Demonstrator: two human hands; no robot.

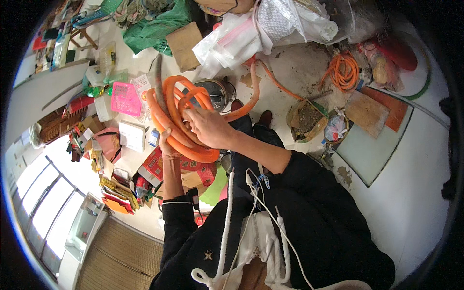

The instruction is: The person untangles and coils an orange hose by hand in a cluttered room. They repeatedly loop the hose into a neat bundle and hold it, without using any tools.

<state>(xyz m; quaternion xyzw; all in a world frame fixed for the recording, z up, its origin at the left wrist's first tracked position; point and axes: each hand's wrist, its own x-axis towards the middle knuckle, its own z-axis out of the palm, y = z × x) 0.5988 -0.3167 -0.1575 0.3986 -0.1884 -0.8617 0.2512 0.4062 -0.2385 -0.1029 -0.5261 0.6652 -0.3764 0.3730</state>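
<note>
A coiled orange hose point(199, 154) hangs in front of me, held off the floor by both hands. My left hand point(169, 145) grips the lower left of the coil, its thumb over the outer loops. Across the inner loops lies my right hand point(208, 127), its fingers curled around the hose; the fingertips are partly hidden. A grey-brown end section point(159, 78) of hose sticks up at the coil's left. From the right side, a single length of orange hose point(252, 99) runs up towards the plastic-wrapped bundle.
White plastic wrapping point(232, 40) and a green cloth point(159, 29) lie ahead. A round black-topped container point(212, 90) stands behind the coil. To the right are another orange hose coil point(342, 70), a box of dirt point(308, 121) and a glass panel point(373, 152). A pink basket point(126, 98) sits left.
</note>
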